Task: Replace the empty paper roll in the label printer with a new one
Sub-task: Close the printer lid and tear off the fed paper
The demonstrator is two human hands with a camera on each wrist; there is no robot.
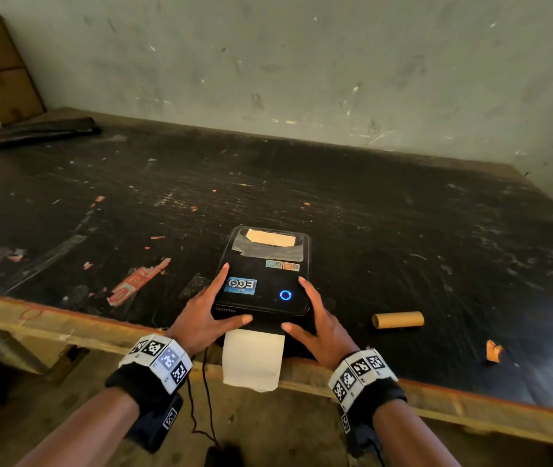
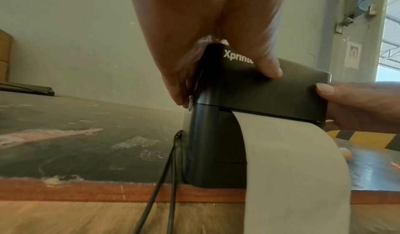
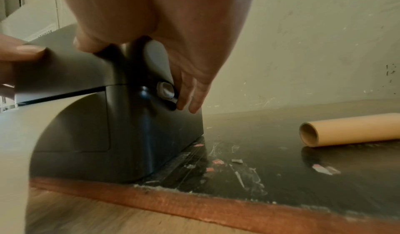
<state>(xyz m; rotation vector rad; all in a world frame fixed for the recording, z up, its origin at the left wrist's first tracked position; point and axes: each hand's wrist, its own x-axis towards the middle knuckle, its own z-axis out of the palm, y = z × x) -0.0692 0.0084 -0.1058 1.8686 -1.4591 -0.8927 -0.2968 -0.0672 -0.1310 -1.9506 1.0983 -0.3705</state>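
Most of the job looks done, judging by how things lie. Big dark worktable (image 1: pixel 369 203) w/ a wood front edge carries the black label printer (image 1: pixel 265 284) right at that near edge; lid is down, blue ring light is on. White paper strip (image 1: pixel 251 358) comes out of the front slot & hangs over the table edge, so a new roll is prob. loaded inside, tho the roll itself is hidden. Left hand (image 1: pixel 206 311) clasps the printer's left side, fingers spread along the lid, thumb across the front. Right hand (image 1: pixel 315 318) mirrors it on the right; in the right wrist view its fingertips (image 3: pixel 184 101) sit at the grey side latch (image 3: pixel 165 90), can't tell if pressing it. Empty cardboard core (image 1: pixel 398 320) lies on the table, apart to the right of the printer. Left to do, I'd guess: confirm lid is clicked shut, tear off the excess strip, maybe bin the core.
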